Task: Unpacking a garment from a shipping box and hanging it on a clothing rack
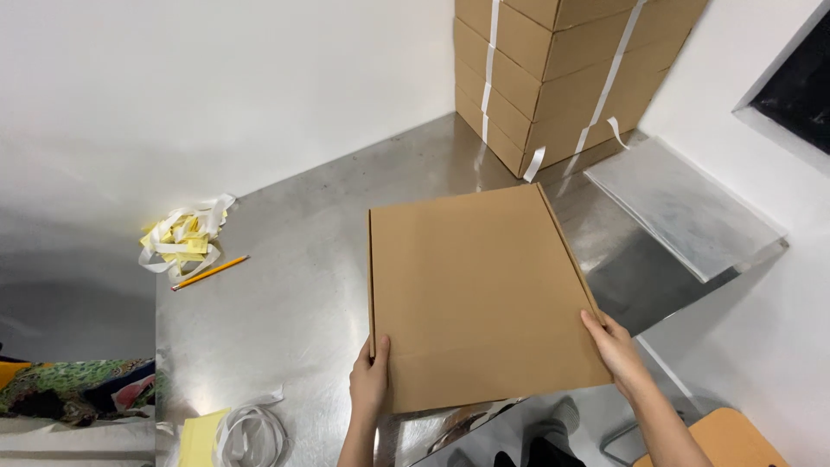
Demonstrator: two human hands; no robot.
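Two hands held a flat cardboard box over the steel bench.

The left hand (370, 380) clamped the cardboard box (480, 294) at 7 o'clock, the right hand (616, 346) gripped it at 4 o'clock; both forearms reached up from below, above the bench (294, 294).

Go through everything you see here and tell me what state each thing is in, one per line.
flat cardboard box: closed, lying on the metal table, near edge past the table's edge
left hand: gripping the box's near left corner
right hand: gripping the box's near right corner
stacked cartons: closed, strapped with white bands
pencil: lying loose on the table
pile of strips: tangled, white and yellow
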